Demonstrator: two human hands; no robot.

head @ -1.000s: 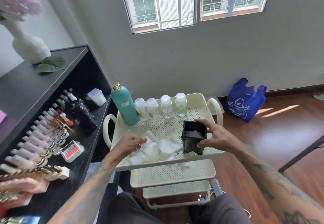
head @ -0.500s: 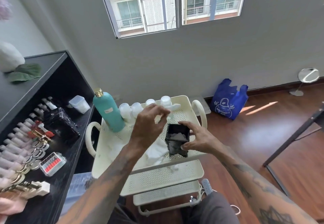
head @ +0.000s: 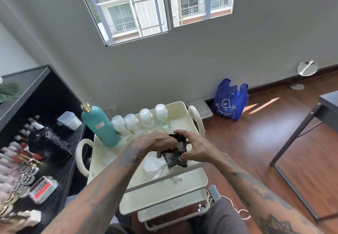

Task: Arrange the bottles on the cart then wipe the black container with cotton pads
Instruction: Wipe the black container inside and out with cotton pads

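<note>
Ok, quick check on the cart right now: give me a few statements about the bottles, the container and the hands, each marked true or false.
1. The teal bottle stands upright at the left end of the row. True.
2. The black container sits on the cart's bottom shelf. False: it is at the top tray.
3. Both hands are on the container. True: left hand, right hand.
4. Six small clear bottles stand by the teal one. False: four.
</note>
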